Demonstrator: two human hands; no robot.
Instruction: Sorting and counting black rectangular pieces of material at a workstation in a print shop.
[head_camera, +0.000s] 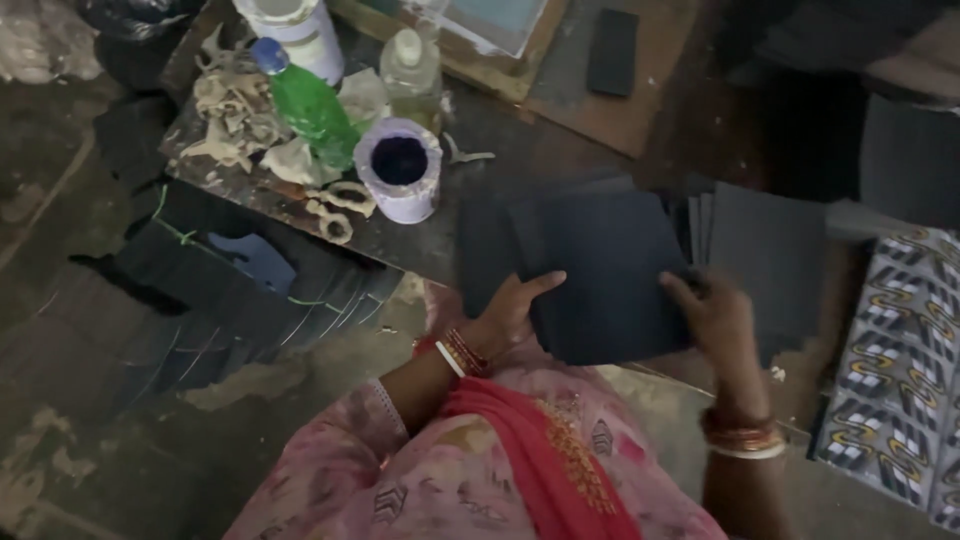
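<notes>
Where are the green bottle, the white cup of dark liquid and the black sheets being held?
green bottle (310, 108), head view, on its body.
white cup (398, 195), head view, on its front wall.
black sheets (610, 275), head view, middle of the top sheet.

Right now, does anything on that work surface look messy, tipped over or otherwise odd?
Yes. The green bottle leans at a slant instead of standing upright, among pale scraps strewn across the board. The white cup beside it is smeared dark inside. The dark sheets in both hands look neat.

Head camera looks steeply down, close over the lap.
</notes>
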